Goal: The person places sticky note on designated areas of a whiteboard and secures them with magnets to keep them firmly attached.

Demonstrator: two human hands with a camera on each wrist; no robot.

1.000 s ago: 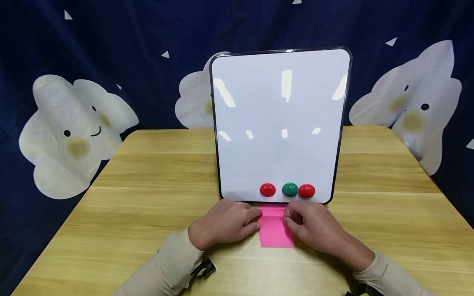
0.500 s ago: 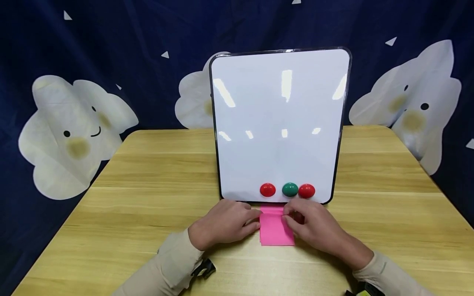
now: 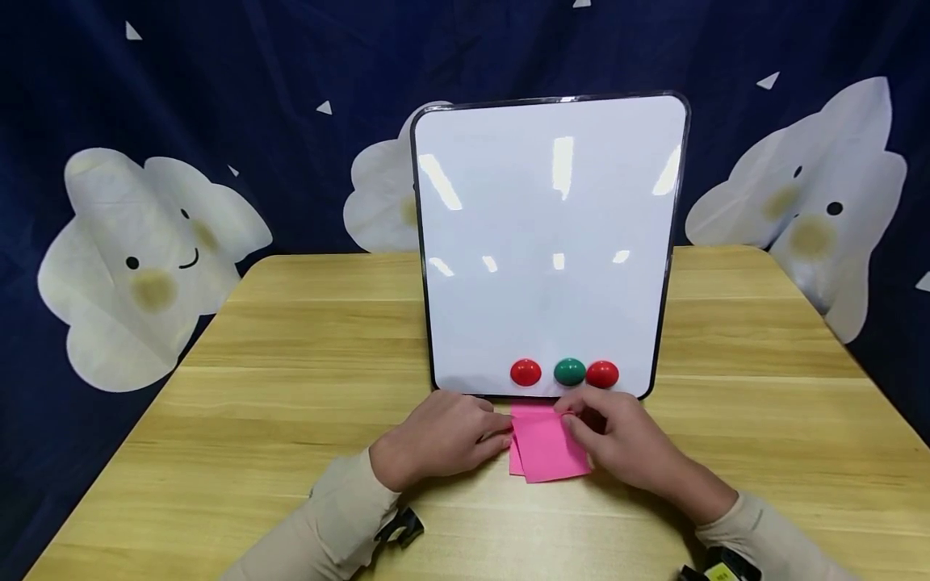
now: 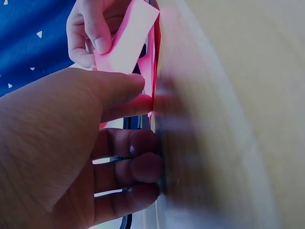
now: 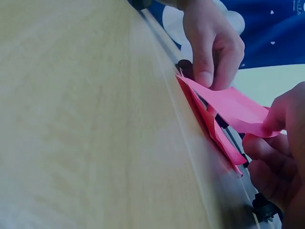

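Pink sticky notes lie on the table in front of the whiteboard (image 3: 552, 315). My right hand (image 3: 628, 436) pinches the top sticky note (image 3: 554, 453) near its upper right corner, between thumb and forefinger. That sheet is lifted and turned askew over the sticky notes underneath (image 3: 516, 462). In the right wrist view the raised sheet (image 5: 233, 107) bows away from the lower pink sheets (image 5: 205, 117). My left hand (image 3: 446, 436) rests at the left edge of the notes, its thumb and forefinger touching them, the other fingers loosely bent near the table.
Along the whiteboard's lower edge sit a red magnet (image 3: 525, 372), a green magnet (image 3: 570, 371) and another red magnet (image 3: 602, 374). The wooden table (image 3: 291, 371) stretches to both sides. Behind hangs a dark blue curtain (image 3: 508, 48) with cloud prints.
The top sticky note has come up and swung to the right, its lower edge now skewed from the sheets below. My right hand has shifted slightly; the left hand stays in place.
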